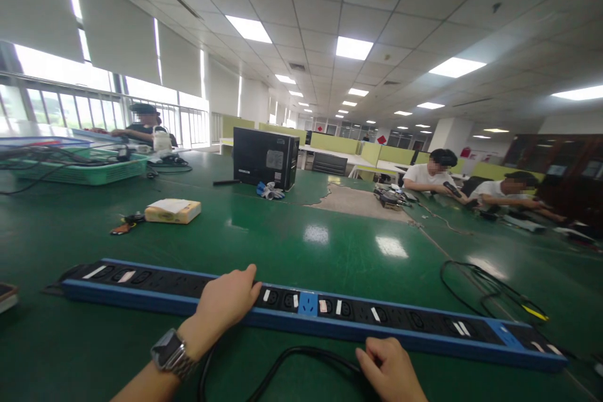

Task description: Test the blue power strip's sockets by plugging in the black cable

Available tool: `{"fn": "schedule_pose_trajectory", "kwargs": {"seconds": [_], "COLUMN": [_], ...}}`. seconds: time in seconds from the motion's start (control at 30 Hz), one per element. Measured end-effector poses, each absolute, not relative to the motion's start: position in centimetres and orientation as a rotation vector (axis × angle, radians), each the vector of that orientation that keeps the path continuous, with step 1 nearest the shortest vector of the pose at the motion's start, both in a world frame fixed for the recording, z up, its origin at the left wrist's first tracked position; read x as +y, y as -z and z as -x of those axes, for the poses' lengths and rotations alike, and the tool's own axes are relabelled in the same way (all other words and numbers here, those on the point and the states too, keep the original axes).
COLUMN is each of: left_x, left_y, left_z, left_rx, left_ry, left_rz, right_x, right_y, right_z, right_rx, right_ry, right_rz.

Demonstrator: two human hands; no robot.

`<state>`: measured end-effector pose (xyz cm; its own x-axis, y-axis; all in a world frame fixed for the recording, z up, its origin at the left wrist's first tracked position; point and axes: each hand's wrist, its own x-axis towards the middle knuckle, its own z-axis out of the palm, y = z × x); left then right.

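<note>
A long blue and black power strip point(308, 304) lies across the green table in front of me, with rows of sockets and several small white labels on its face. My left hand point(228, 295), a watch on its wrist, is closed over the strip left of the blue socket block, its fingertips mostly hidden. Just in front of the strip's near edge is my right hand point(389, 364), its fingers curled in. A black cable point(301, 350) loops along the near side and disappears at my right hand; whether the fingers hold it is hidden.
Beyond the strip lie a yellow tissue pack point(173, 212), a black computer case point(264, 157) and gloves point(270, 190). A green basket point(94, 169) holds cables at left. Another cable point(485, 282) lies at right. Other people sit at the far left and right.
</note>
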<state>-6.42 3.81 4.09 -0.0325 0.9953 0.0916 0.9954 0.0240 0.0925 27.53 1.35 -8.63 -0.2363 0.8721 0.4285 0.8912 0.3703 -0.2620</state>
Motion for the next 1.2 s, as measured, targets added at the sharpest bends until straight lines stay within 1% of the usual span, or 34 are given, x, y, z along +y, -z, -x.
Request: {"fn": "schedule_pose_trajectory", "kwargs": {"seconds": [0.2,0.4,0.53,0.73,0.87,0.97,1.03,1.1,1.2], "left_x": [3.0,3.1,3.2,2.7,2.6,2.8,2.6,2.0,0.8], "left_y": [-3.9,-3.7,-3.8,-3.2,-2.7,-3.3,-4.7,-7.0,-11.2], "left_z": [5.6,5.2,5.1,5.2,5.2,5.0,4.8,4.8,5.6], "left_rx": [-2.193,-2.229,-2.194,-2.22,-2.242,-2.257,-2.278,-2.298,-2.247], "left_ry": [0.141,0.175,0.142,0.186,0.196,0.195,0.25,0.401,0.825], "left_rz": [2.161,2.153,2.155,2.118,2.099,2.105,2.082,2.009,1.799], "right_x": [1.4,1.4,1.2,0.9,0.9,1.0,1.1,1.2,0.9], "right_y": [8.5,8.3,8.1,7.7,7.6,7.8,7.8,7.8,7.4], "right_z": [-27.6,-27.6,-27.4,-27.3,-27.3,-27.4,-27.3,-27.3,-26.9], "right_rx": [-2.136,-2.109,-2.115,-2.109,-2.075,-2.026,-2.021,-2.034,-2.064], "right_ry": [0.043,0.062,0.043,-0.002,0.015,-0.004,-0.028,-0.035,-0.038], "right_rz": [1.489,1.479,1.495,1.531,1.46,1.384,1.373,1.401,1.455]}}
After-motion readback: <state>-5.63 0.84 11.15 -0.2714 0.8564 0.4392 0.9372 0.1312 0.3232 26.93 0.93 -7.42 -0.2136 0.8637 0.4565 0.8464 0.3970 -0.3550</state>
